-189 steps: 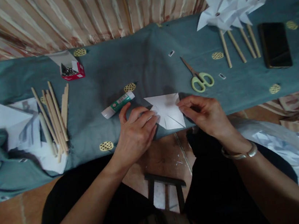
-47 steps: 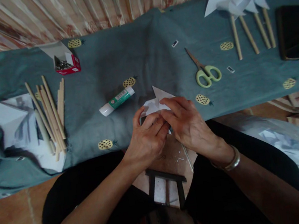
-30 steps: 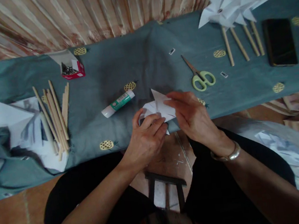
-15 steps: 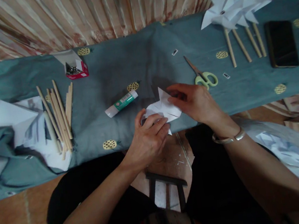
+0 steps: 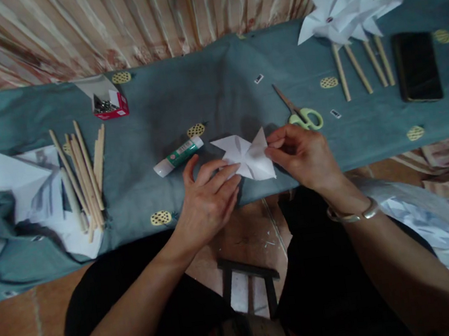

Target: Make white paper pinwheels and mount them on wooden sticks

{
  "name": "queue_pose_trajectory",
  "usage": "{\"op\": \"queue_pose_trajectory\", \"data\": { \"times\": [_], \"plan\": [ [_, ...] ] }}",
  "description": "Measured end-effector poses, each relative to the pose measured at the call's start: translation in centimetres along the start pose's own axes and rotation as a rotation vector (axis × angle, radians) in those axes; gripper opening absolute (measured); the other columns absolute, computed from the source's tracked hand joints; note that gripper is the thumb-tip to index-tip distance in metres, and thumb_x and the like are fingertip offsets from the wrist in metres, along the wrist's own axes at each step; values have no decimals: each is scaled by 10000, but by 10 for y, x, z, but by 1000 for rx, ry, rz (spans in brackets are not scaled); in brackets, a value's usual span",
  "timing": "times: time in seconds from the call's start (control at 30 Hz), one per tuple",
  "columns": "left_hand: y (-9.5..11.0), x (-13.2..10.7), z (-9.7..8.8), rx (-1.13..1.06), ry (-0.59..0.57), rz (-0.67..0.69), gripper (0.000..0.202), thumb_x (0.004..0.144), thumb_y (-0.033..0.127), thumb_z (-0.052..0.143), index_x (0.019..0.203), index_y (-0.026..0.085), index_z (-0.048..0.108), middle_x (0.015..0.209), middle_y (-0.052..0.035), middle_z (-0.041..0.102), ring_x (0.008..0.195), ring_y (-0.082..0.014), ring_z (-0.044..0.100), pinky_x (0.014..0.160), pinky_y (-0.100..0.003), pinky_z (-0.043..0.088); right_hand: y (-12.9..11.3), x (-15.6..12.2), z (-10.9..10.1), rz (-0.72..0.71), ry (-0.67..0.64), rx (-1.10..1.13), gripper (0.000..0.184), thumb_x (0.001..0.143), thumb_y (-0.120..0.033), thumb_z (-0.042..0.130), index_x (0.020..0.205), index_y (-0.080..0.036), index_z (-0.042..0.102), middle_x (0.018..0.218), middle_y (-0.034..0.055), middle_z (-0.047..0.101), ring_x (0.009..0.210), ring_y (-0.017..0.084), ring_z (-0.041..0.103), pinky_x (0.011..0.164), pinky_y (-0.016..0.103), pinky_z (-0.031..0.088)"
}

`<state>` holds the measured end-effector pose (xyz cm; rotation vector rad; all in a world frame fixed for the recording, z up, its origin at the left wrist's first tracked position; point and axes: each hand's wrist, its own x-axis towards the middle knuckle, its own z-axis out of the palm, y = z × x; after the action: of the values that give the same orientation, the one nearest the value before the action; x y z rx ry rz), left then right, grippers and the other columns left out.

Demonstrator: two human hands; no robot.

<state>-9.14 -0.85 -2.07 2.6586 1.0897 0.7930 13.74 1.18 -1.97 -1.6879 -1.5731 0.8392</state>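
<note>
A white cut paper square (image 5: 248, 156) lies near the front edge of the grey-blue cloth (image 5: 206, 93), partly folded into a pinwheel shape. My left hand (image 5: 207, 198) rests with its fingers stretched flat, the fingertips pressing the paper's left side near the centre. My right hand (image 5: 303, 155) pinches the paper's right corner between thumb and fingers. A glue stick (image 5: 177, 156) with a green label lies just left of the paper.
Green-handled scissors (image 5: 302, 116) lie right of the paper. Finished white pinwheels (image 5: 347, 11) on wooden sticks and a black phone (image 5: 417, 66) are at the far right. Several wooden sticks (image 5: 82, 173), white paper sheets (image 5: 11, 179) and a red box of pins (image 5: 109, 106) lie at the left.
The paper has been laid back flat on the cloth and spread out. My left hand went from gripping it to pressing with flat fingers; my right hand shifted to its right corner.
</note>
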Motion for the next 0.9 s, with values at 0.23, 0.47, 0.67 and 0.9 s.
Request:
{"op": "queue_pose_trajectory", "data": {
  "times": [0.23,0.47,0.67,0.9],
  "plan": [
    [-8,1,3,63,9,-18,185,918,204,568,1076,236,660,1168,-20,716,1127,-250,597,1082,-609,331,2,-27,-8,5,-23,10,73,833,-278,648,840,-205,649,769,18,691,689,165,649,680,322,517],
    [-10,3,11,70,15,-10,153,927,229,566,1052,235,653,1142,-15,722,1119,-248,598,1075,-599,325,-2,-45,-19,-153,-118,-145,223,875,-194,570,1040,-239,712,958,50,740,886,226,701,852,406,547],
    [-13,6,15,60,44,-11,142,939,230,547,1028,250,655,1121,-19,733,1096,-247,609,1050,-624,348,1,-51,-19,-344,-130,-265,240,871,-177,605,1084,-241,695,1056,67,731,1008,258,673,927,462,527],
    [-10,8,10,19,-11,-50,183,916,199,568,1063,263,657,1193,-24,705,1168,-247,584,1098,-609,308,-1,-56,-20,-440,-112,-334,207,910,-224,593,1078,-209,712,961,76,746,877,238,665,842,441,544]
  ]
}}
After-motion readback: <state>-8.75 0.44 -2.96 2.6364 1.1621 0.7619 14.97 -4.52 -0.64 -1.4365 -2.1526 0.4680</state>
